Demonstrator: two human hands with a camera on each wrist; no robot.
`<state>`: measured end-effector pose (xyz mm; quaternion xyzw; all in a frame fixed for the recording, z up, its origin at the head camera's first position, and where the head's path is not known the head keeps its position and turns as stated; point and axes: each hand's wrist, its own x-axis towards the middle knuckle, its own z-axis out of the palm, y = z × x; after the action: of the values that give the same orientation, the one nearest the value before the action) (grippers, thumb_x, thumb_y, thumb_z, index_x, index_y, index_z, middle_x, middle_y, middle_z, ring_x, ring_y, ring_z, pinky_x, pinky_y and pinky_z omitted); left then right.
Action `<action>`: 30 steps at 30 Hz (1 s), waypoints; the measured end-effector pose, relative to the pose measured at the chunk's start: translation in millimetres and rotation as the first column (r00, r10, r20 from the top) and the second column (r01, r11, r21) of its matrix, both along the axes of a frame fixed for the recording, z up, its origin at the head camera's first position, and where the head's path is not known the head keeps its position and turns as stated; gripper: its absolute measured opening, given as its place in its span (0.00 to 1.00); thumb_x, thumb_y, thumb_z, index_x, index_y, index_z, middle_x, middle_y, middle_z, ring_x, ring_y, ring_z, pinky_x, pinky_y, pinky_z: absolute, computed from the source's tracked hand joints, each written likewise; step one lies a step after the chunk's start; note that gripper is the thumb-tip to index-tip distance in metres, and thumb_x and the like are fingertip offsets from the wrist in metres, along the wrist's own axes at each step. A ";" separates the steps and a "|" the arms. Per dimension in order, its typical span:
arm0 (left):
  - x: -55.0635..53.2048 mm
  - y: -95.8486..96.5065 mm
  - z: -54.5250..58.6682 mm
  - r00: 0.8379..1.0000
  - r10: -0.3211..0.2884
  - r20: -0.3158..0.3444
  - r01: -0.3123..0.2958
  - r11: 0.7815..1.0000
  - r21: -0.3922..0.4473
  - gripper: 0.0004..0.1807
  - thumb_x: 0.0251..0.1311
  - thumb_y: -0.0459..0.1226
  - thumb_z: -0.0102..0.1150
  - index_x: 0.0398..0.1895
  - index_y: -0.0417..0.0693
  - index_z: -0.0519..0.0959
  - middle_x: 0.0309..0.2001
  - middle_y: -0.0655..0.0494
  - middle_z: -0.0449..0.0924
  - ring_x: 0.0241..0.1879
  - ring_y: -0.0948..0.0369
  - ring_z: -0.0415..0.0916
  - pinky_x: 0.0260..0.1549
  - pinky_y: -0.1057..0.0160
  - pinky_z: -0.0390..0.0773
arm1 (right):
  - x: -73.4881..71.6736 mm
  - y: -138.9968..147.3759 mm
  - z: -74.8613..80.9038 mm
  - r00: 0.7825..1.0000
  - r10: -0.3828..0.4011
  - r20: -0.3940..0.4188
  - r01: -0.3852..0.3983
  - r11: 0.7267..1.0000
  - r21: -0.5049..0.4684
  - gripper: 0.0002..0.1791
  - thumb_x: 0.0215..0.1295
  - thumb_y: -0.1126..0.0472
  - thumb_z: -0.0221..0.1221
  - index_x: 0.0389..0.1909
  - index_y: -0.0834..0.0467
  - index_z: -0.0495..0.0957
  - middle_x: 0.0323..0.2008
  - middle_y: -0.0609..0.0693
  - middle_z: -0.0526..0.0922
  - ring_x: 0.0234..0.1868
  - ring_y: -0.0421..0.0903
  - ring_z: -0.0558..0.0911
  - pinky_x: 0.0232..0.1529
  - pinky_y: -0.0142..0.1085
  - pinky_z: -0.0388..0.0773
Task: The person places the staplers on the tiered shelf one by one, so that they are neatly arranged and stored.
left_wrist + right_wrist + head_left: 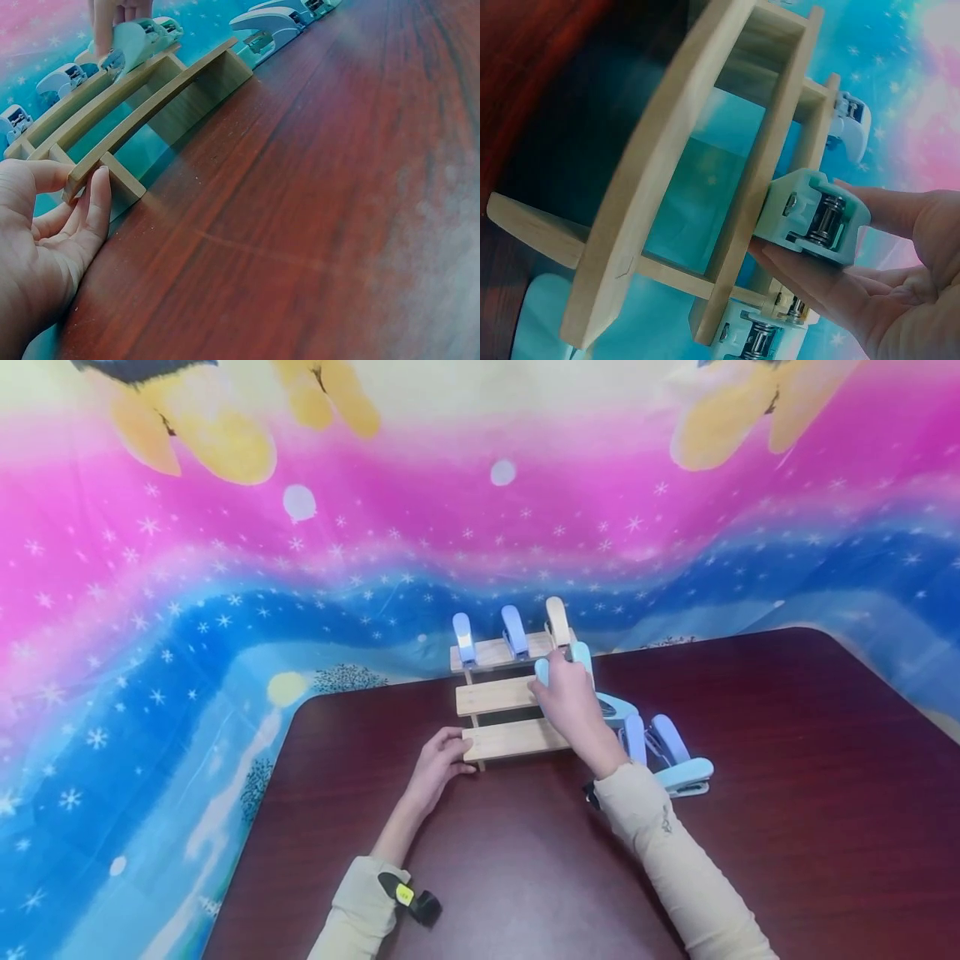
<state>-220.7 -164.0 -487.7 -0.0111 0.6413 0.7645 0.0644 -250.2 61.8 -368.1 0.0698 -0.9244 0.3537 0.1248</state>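
My right hand [573,693] pinched a mint stapler [814,217] at the middle shelf [491,697] | left hand [437,764] pinched the front shelf [517,740] by its left end | step: likely placing, beside a second stapler [583,662] | next called for: seating, then releasing

Head view bright, cloth [450,510] washed out up top; soft glare on table [517,877], bottom ctr. L wrist pic dimmer, a bit hazy (pale sheen, lower R). R wrist pic also dim, darkest left of rack [656,165], cloth soft-focus and near blown out at upper R.
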 end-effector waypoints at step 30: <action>-0.6 0.2 -0.8 1.000 -0.003 -0.005 0.003 1.000 -0.006 0.14 0.71 0.29 0.57 0.55 0.31 0.74 0.39 0.50 0.81 0.38 0.60 0.80 0.33 0.64 0.86 | -0.8 11.3 9.6 0.988 0.130 0.088 -0.138 0.986 0.096 0.14 0.74 0.61 0.61 0.44 0.70 0.75 0.23 0.55 0.71 0.25 0.51 0.75 0.28 0.42 0.76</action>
<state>-221.3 -163.7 -488.5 -0.0083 0.6438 0.7625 0.0639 -251.0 73.1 -358.6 0.1236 -0.9388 0.3161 0.0594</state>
